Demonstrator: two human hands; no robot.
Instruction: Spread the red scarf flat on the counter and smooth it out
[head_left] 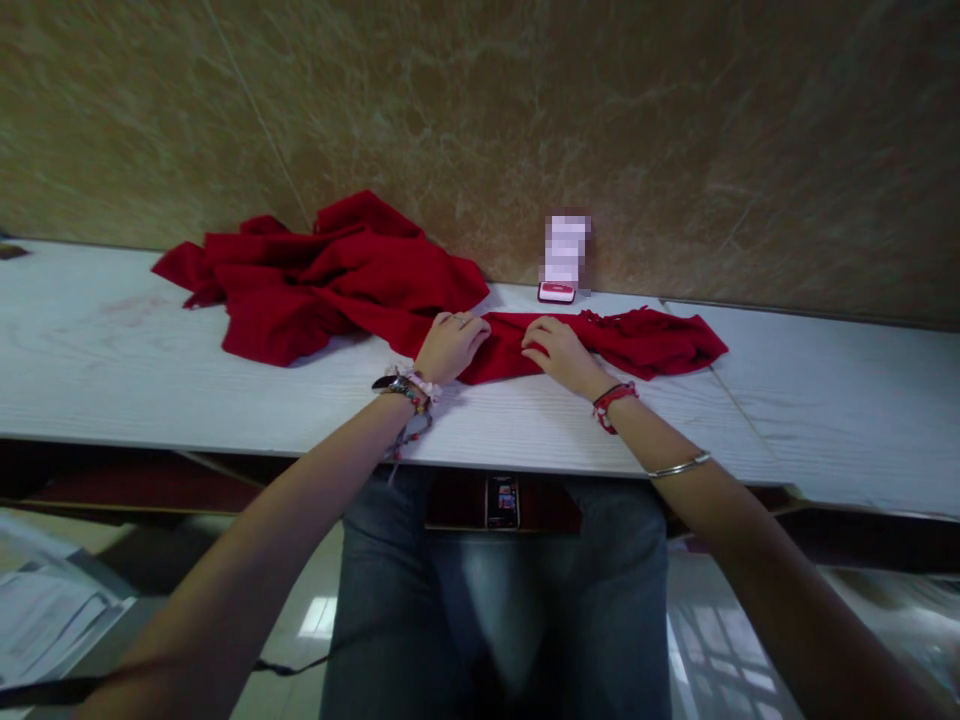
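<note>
A crumpled red cloth (352,265) lies along the white tabletop. Its larger heap is on the left, and a narrow strip runs right to a bunched end (667,340) with thin cords or fringe along its upper edge. My left hand (454,343) rests on the strip with fingers bent and closed on the fabric. A short way to the right, my right hand (556,350) has its thumb and fingers drawn together on the same strip. Between the two hands the cloth lies fairly flat. Fabric under the fingers is hidden.
Behind the white tabletop (187,400) rises a brown marbled wall (450,120). A small red-and-white object (556,292) with a blurred pale panel stands against it. Below the table edge, a phone (502,502) lies on a dark shelf. Papers (45,620) sit at lower left.
</note>
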